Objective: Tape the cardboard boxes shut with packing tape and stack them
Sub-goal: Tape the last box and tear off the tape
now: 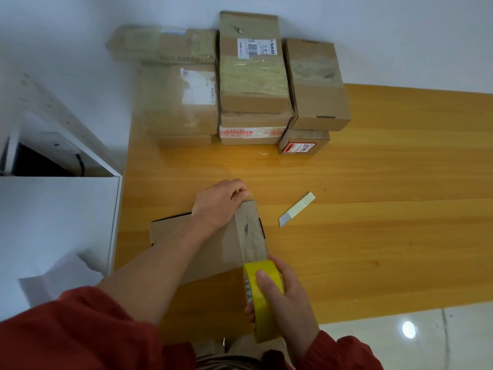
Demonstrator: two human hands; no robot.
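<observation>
While the left hand (217,202) pins the strip's far end on the box (213,249) at lower centre, right-hand fingers (269,285) grip the tape roll (262,303), probably cutting next.

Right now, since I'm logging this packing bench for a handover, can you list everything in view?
stacked boxes: about seven, brown, far side of the table by the wall
cardboard box: one, brown, near side of the table, being taped
tape roll: one, yellow, at the box's near end
tape strip: one, clear, running from the roll along the box top
scrap: one, pale, on the table right of the box
table: one, orange wood
cabinet: one, white, left of the table
sleeves: two, red, bottom of view
hands: two; left hand grips the box's far edge, right hand holds the roll
</observation>
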